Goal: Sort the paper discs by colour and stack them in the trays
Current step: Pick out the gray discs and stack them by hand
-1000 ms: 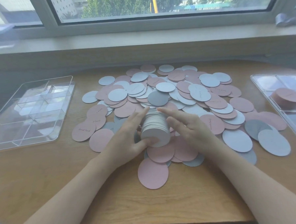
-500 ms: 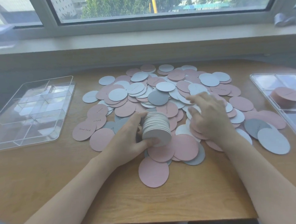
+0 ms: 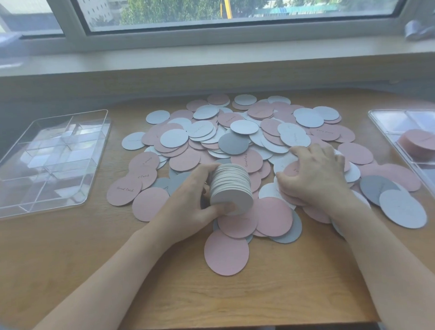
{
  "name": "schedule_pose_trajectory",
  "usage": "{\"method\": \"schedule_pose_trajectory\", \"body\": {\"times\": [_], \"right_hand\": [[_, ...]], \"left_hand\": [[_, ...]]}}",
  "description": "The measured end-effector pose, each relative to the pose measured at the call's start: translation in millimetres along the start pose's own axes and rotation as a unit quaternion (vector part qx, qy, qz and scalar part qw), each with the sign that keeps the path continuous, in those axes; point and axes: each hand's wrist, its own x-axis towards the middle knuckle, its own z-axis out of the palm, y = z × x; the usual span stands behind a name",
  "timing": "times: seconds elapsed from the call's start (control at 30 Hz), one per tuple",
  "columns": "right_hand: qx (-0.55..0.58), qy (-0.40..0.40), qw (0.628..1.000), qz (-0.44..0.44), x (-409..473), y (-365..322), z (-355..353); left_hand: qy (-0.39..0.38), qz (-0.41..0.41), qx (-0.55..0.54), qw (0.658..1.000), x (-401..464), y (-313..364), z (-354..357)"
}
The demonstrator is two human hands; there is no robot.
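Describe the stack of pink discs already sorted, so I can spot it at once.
Look to the clear tray at the table's right edge, partly cut off by the frame. In its middle compartment sits the pink stack, the only discs in either tray; every other pink disc lies loose in the pile on the table.

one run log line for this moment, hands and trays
left hand: holds white disc stack | right hand: on loose pile | left tray: empty | right tray: pink stack
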Motion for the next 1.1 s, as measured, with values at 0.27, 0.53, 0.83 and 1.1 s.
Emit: {"method": "schedule_pose_trajectory", "body": {"times": [0.27,0.53,0.83,1.1], "right_hand": [[0.220,0.055,0.973,-0.037,-1,-5,-7],[0.466,0.063,0.881,-0.049,-14,-15,-23],[0.537,0.121,0.833,-0.052,-14,-17,-21],[0.630,0.090,0.767,-0.084,-10,-12,-17]], "left_hand": [[-0.001,0.002,-0.003,1.000,-1,1,0],[-0.003,0.000,-0.008,1.000,-1,2,-1],[-0.006,0.003,-0.009,1.000,-1,2,-2],[-0.002,0.003,-0.007,1.000,-1,3,-2]]}}
